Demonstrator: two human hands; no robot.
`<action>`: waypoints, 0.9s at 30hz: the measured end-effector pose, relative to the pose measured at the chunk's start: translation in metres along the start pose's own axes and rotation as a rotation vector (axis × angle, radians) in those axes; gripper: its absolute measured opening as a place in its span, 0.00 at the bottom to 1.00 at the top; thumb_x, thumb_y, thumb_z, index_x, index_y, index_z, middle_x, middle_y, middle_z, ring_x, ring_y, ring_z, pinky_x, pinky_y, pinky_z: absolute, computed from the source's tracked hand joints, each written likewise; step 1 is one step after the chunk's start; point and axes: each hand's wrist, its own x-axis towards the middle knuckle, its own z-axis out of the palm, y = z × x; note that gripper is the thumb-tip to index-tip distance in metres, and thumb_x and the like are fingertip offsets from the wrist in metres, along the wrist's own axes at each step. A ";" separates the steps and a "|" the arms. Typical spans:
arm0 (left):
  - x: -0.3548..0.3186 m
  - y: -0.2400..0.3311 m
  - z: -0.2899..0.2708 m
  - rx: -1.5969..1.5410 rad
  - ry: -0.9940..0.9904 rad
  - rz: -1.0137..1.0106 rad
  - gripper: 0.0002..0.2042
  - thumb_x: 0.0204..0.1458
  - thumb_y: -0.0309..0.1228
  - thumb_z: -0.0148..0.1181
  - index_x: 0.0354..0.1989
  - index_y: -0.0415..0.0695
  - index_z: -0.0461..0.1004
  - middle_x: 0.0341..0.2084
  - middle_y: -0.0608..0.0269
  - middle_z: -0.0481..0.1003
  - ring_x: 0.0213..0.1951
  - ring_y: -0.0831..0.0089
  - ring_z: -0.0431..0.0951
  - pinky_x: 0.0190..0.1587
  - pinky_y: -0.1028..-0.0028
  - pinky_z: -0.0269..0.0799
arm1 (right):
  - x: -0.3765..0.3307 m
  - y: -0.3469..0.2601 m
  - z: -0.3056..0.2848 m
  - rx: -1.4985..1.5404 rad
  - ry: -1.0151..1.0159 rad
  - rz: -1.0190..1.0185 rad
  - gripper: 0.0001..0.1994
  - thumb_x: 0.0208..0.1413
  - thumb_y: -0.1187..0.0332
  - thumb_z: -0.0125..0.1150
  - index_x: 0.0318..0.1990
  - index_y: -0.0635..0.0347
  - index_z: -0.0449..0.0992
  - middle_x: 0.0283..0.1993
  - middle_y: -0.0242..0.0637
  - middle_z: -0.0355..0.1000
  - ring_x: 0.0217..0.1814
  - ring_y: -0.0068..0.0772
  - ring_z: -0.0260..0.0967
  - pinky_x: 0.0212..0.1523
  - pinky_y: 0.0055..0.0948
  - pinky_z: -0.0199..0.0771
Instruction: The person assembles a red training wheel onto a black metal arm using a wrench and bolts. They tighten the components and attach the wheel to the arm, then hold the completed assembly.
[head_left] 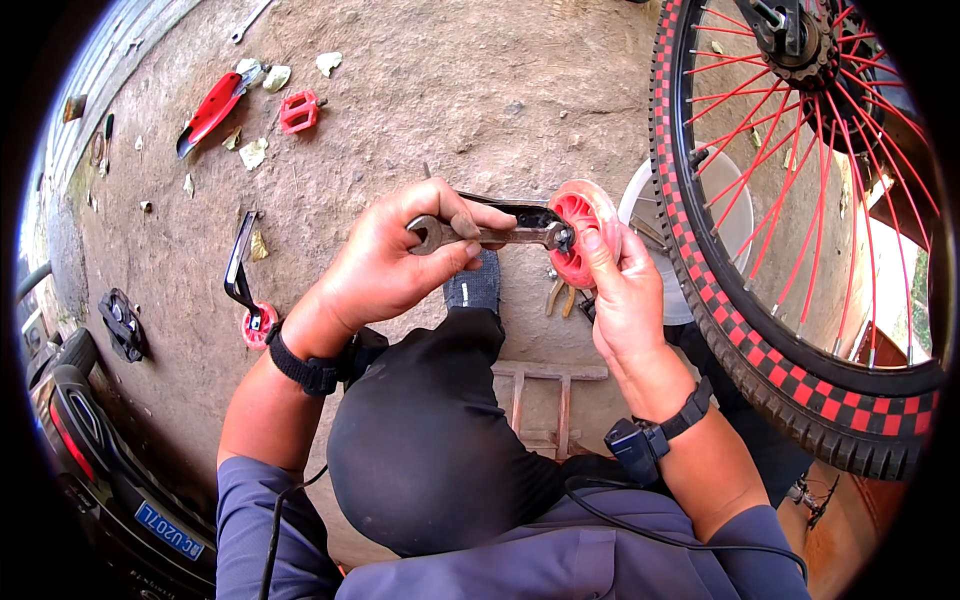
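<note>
My left hand (385, 255) is closed round an open-ended wrench (505, 238). The wrench's far end sits at the nut (562, 238) in the middle of a small red wheel (582, 200). A black metal bracket (525, 213) runs from that hub back behind my left fingers, which hide part of it. My right hand (630, 300) grips the wheel by its rim, thumb on the near face. Both hands are above my knee, over the ground. To the left lies a matching black bracket (238, 265) with its own small red wheel (259, 324).
A bicycle wheel (715, 285) with red spokes and a checked rim stands close on the right, before a white bucket (640, 190). Pliers (562, 298) lie below my hands. A red pedal (299, 111) and red fender (208, 115) lie far left; a dark vehicle (110, 470) is near left.
</note>
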 end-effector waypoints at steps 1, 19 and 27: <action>0.000 0.000 0.000 0.032 -0.014 0.016 0.06 0.55 0.16 0.58 0.34 0.41 0.68 0.47 0.47 0.78 0.47 0.67 0.80 0.45 0.71 0.78 | 0.000 0.001 0.000 0.007 0.001 -0.003 0.18 0.63 0.64 0.61 0.55 0.68 0.72 0.48 0.36 0.75 0.46 0.22 0.74 0.48 0.23 0.77; -0.027 0.016 -0.025 -0.033 0.258 -0.126 0.11 0.59 0.24 0.57 0.49 0.40 0.65 0.46 0.47 0.78 0.45 0.66 0.80 0.42 0.73 0.78 | 0.000 0.015 -0.032 -0.404 -0.025 -0.242 0.19 0.60 0.66 0.64 0.55 0.66 0.75 0.49 0.38 0.77 0.50 0.26 0.73 0.53 0.27 0.72; -0.053 0.010 -0.040 -0.035 0.477 -0.155 0.11 0.64 0.31 0.53 0.50 0.40 0.65 0.39 0.53 0.80 0.35 0.71 0.81 0.34 0.80 0.73 | -0.011 -0.010 -0.028 -0.626 -0.144 -0.514 0.18 0.55 0.70 0.66 0.52 0.66 0.76 0.50 0.43 0.76 0.53 0.37 0.73 0.56 0.32 0.70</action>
